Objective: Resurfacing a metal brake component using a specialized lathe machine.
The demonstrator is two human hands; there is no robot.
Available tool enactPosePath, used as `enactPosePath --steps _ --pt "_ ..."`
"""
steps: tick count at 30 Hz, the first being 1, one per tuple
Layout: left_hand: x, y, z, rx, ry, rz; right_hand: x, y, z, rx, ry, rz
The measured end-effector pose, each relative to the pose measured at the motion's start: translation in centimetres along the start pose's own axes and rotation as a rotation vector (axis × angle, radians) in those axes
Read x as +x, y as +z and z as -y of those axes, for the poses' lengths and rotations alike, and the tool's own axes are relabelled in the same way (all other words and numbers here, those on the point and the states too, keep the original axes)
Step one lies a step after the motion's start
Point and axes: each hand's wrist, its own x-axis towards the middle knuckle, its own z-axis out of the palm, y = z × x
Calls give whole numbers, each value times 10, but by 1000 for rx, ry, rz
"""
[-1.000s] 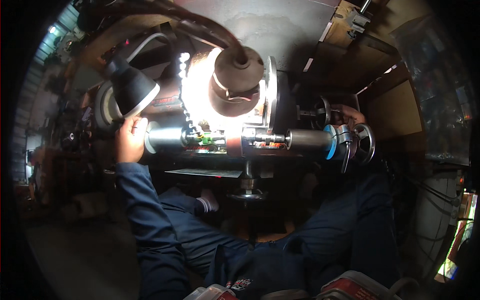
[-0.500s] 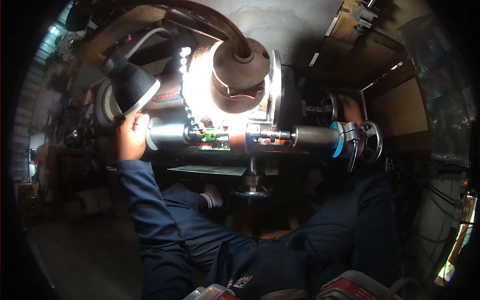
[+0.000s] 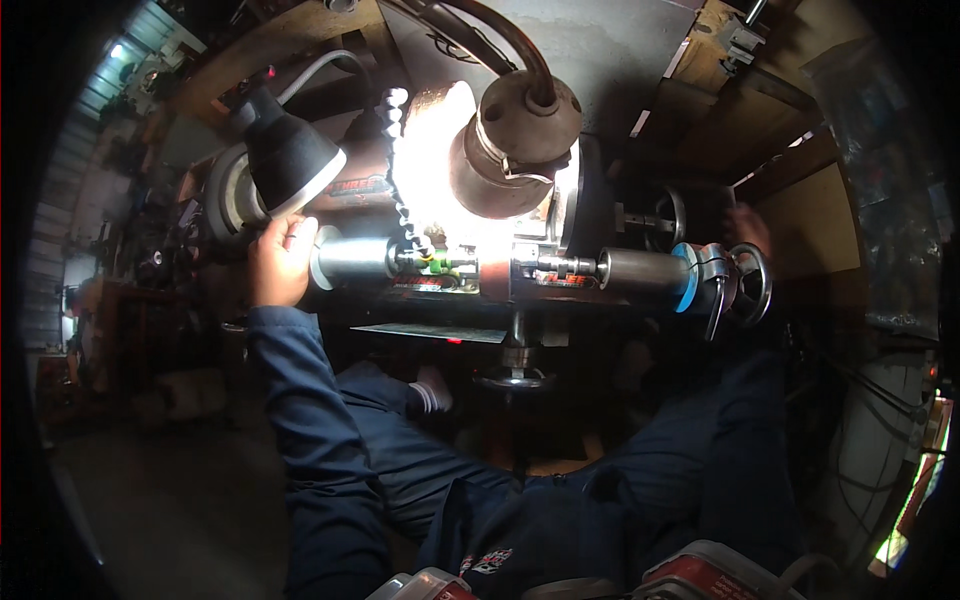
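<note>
My left hand [image 3: 282, 262] is closed at the machine's left end, beside a steel cylinder [image 3: 358, 257] and below a black lamp [image 3: 294, 160]; what its fingertips hold is hidden. A shaft with a green part [image 3: 437, 263] runs toward the right cylinder [image 3: 644, 270], which has a blue ring [image 3: 686, 278] and clamp lever [image 3: 714, 315]. My right hand [image 3: 750, 228] is blurred and partly hidden behind the front handwheel [image 3: 752, 285], right of the rear handwheel [image 3: 668, 218]; its finger shape is unclear.
An overhead housing [image 3: 518, 128] with a curved cable stands in glare beside a segmented hose [image 3: 395, 120]. A metal sheet [image 3: 427, 333] and lower handwheel [image 3: 515, 380] are above my legs. Wooden boards [image 3: 800, 230] are at right, with cables and a pale cabinet below them.
My right hand has moved rightward, away from the rear handwheel, and is more blurred. My left hand stays at the left end. The view has shifted slightly.
</note>
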Motion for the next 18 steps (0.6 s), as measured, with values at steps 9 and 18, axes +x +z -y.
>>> enactPosePath --steps 9,18 --pt "1 5 -7 -29 24 16 -52 15 65 315 -126 425" --pt "1 3 -7 -85 38 12 -62 46 38 160 -45 -18"
